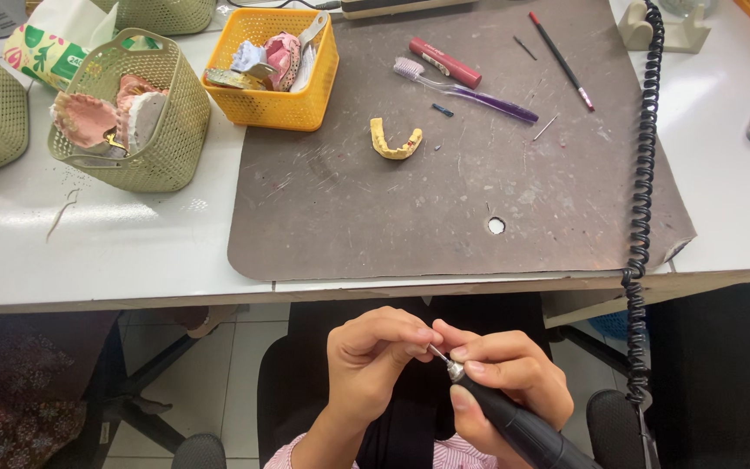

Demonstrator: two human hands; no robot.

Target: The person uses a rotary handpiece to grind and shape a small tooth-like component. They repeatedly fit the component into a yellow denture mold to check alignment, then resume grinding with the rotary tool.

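Grinding in progress, I judge: my right hand (505,378) grips the rotary handpiece (514,426), my left hand (375,352) pinches a small hidden piece; yellow dental arch (395,141) waits untouched on the worktop (132,243).

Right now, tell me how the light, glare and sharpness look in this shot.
Head view: even overhead light; soft glare on the white table left of the brown mat; the yellow dental arch and toothbrush are sharp; the left hand and right hand, holding the black rotary tool, sit dimmer below the table edge.
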